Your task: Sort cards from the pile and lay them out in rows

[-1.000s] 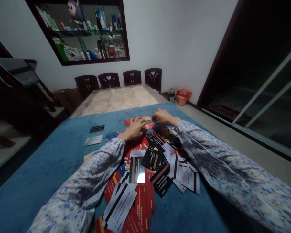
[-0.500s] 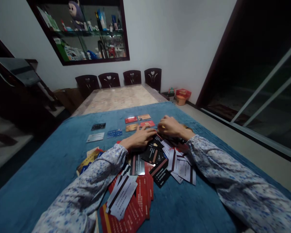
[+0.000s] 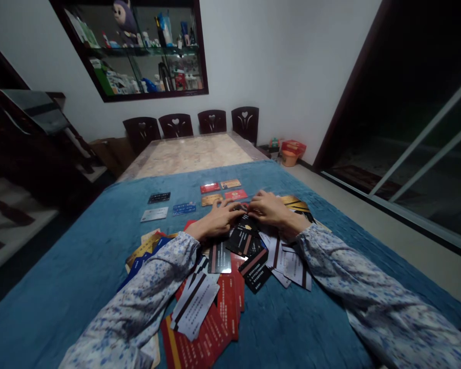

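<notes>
A loose heap of plastic cards (image 3: 230, 266), red, black, white and blue, lies on a blue cloth (image 3: 77, 266) in front of me. My left hand (image 3: 215, 220) rests palm down at the heap's far edge, fingers stretched over a black card (image 3: 243, 237). My right hand (image 3: 267, 209) sits close beside it, fingers curled onto the same spot; what they pinch is hidden. Beyond the hands several single cards lie in rows: red and tan cards (image 3: 223, 192) and black, blue and grey cards (image 3: 165, 205). Both arms wear flowered sleeves.
The blue cloth covers the near part of a long marble-topped table (image 3: 188, 154). Several dark chairs (image 3: 192, 125) stand at its far end under a glass wall cabinet (image 3: 138, 46). A red basket (image 3: 292, 151) sits on the floor at right, by sliding glass doors.
Both hands have drawn back toward me from the laid-out row, onto the far edge of the heap. The red and tan cards beyond them are now uncovered.
</notes>
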{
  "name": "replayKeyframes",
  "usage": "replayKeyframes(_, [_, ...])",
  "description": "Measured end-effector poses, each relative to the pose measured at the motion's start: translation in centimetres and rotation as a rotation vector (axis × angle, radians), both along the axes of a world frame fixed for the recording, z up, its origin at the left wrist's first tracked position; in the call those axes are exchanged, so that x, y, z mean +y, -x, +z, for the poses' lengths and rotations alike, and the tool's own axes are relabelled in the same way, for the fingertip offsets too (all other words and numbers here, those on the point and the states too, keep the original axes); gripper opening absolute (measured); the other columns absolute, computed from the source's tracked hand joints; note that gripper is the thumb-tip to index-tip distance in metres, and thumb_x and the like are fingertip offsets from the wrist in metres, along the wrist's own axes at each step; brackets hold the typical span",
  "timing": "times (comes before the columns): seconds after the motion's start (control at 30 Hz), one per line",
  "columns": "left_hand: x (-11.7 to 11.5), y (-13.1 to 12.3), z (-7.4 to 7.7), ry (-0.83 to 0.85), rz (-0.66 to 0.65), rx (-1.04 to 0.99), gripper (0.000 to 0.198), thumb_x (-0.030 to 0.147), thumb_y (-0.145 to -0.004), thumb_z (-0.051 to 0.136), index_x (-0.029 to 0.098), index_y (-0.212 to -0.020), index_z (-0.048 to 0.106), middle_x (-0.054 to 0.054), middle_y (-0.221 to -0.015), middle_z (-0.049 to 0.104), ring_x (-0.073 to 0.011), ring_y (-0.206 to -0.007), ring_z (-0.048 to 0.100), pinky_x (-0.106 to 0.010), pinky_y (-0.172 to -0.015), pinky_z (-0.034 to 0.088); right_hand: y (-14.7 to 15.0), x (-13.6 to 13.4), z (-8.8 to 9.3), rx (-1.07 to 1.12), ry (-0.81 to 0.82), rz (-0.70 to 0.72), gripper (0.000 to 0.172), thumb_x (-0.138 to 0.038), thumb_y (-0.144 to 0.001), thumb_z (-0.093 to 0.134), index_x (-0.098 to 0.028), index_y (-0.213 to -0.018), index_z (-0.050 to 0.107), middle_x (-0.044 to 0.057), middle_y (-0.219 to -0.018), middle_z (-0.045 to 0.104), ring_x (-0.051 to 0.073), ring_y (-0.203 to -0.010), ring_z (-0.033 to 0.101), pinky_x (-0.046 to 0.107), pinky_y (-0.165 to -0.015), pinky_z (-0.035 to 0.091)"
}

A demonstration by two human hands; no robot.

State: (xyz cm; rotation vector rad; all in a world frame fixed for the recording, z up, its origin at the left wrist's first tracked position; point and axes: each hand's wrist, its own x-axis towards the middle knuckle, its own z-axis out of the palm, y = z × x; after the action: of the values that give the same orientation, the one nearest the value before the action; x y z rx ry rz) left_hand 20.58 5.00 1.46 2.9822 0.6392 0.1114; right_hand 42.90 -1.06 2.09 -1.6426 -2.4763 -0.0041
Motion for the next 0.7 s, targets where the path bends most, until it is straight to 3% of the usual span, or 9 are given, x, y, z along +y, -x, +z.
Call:
replayKeyframes(0.2, [0.1,1.0,0.1,0.038,-0.008,-0.036,0.056,0.01,-0.084,0.052,0.025,-0.137,0.061,-0.009,-0.151,0.056,-0.0357,-0.143,0.035,-0.064,-0.113,0.029,0.3,-0.3,-0.4,0.036,-0.016,0.117,0.03,-0.044,-0.094,0.063,-0.021,-0.107,0.077,0.012,-0.113,0.073,0.029,-0.105,0.053,0.039,-0.082,0.039])
replayKeyframes(0.43, [0.2,1.4,0.4,0.036,-0.034,-0.052,0.044,0.015,-0.088,0.057,0.025,-0.13,0.065,-0.008,-0.144,0.062,-0.0346,-0.142,0.038,-0.059,-0.112,0.031,0.2,-0.4,-0.6,0.043,-0.011,0.209,0.041,-0.052,-0.09,0.066,-0.019,-0.112,0.076,0.014,-0.113,0.07,0.029,-0.103,0.052,0.041,-0.084,0.041])
replayKeyframes(0.7, [0.3,1.5,0.3,-0.003,-0.052,-0.05,0.037,0.016,-0.091,0.059,0.022,-0.125,0.068,-0.01,-0.136,0.066,-0.0344,-0.135,0.043,-0.057,-0.109,0.036,0.2,-0.4,-0.8,0.093,-0.03,0.291,0.031,-0.039,-0.089,0.067,-0.018,-0.11,0.076,0.013,-0.107,0.07,0.027,-0.1,0.053,0.043,-0.089,0.042])
